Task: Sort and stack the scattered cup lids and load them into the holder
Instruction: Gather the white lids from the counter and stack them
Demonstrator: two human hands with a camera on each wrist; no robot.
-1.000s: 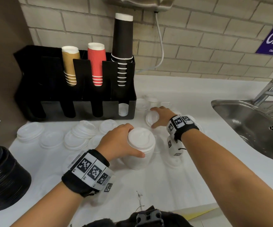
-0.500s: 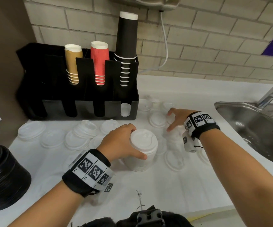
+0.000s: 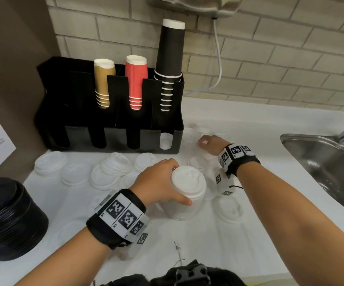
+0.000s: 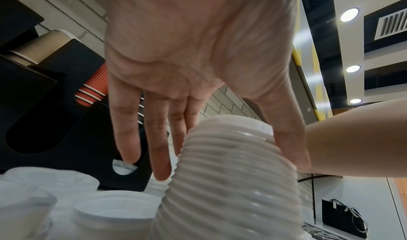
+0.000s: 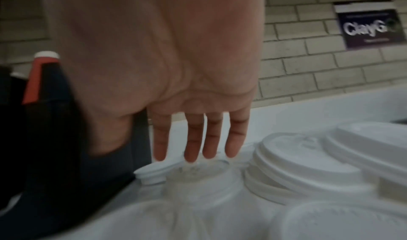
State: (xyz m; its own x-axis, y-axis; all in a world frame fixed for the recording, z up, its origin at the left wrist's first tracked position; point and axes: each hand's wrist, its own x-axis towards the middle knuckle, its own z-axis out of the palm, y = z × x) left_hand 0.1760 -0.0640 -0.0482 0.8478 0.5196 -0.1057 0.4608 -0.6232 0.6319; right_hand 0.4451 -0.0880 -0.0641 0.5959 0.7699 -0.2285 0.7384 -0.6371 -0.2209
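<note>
1. Here our left hand (image 3: 158,182) wraps the top of the tall stack of white lids (image 3: 184,198) standing on the counter (image 3: 218,240): thumb on the near side, fingers curved round the far side, as the left wrist view confirms.
2. Our right hand (image 3: 210,144) reaches toward the loose lids (image 3: 196,164) beside the holder's right end; its fingers (image 5: 193,139) hang straight and close together, tips just over a small lid (image 5: 152,173), gripping nothing.
3. To do this step well, we should take one lid of the stack's size by its rim and seat it squarely, while the left hand steadies the column.
4. The black holder (image 3: 113,137) shows one white lid in its rightmost front slot; cups fill the rear.
5. The sink (image 3: 321,166) edge lies to the right, black lids (image 3: 8,219) to the left; lids crowd the middle, so we lift rather than slide.
</note>
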